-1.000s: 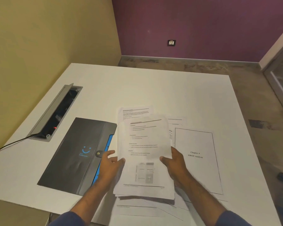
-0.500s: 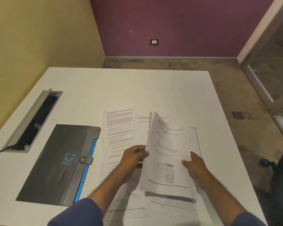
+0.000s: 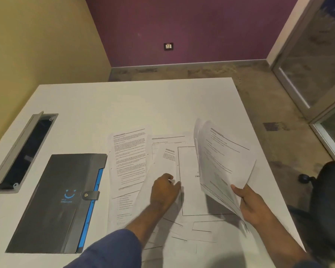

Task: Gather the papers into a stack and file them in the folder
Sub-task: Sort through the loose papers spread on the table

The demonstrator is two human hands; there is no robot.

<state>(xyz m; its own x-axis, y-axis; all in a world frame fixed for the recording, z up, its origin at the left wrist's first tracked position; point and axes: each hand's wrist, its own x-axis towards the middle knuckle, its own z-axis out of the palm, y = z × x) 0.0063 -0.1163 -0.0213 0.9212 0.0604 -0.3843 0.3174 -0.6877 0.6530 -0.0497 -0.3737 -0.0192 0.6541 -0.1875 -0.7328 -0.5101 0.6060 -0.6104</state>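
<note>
White table (image 3: 124, 105) fills the head view, set against yellow and purple walls, with a cable tray (image 3: 21, 151) recessed near its left edge. The folder (image 3: 54, 204) lies closed at the near-left corner, its strap snapped. A second ago both hands held the gathered stack (image 3: 220, 161) together; now the right hand (image 3: 253, 206) alone grips it by its near corner, lifted toward the right edge. The left hand (image 3: 163, 192) has released and reaches down, fingers curled at the edge of a loose sheet (image 3: 159, 171) mid-table. Several loose papers (image 3: 130, 157) remain, so gathering is judged unfinished.
</note>
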